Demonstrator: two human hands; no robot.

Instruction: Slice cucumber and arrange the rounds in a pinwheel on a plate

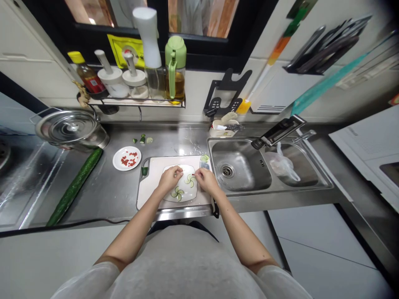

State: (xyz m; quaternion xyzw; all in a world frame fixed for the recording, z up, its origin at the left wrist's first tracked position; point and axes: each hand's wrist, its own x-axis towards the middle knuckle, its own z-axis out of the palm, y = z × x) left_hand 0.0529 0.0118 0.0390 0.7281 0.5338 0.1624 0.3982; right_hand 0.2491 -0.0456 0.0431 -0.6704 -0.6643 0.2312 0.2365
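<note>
A white square plate [186, 193] lies on a pale cutting board [146, 195]. On it, thin cucumber slices form two pinwheels, one lower left [177, 193] and one at the right [189, 180]. My right hand [206, 180], its fingertips pinched, holds a small red piece [193, 175] above the right pinwheel. Over the plate's upper left, my left hand [170, 177] has thumb and fingers together; anything between them is too small to make out. A knife's black handle [215, 208] shows at the board's right edge, below my right wrist.
Left of the board stand a small white plate [116, 161] of red bits, a whole cucumber [75, 187] and a lidded steel pot [71, 128]. Cucumber ends [142, 139] lie behind. A double sink [240, 166] is at the right; a bottle rack [134, 101] hangs above.
</note>
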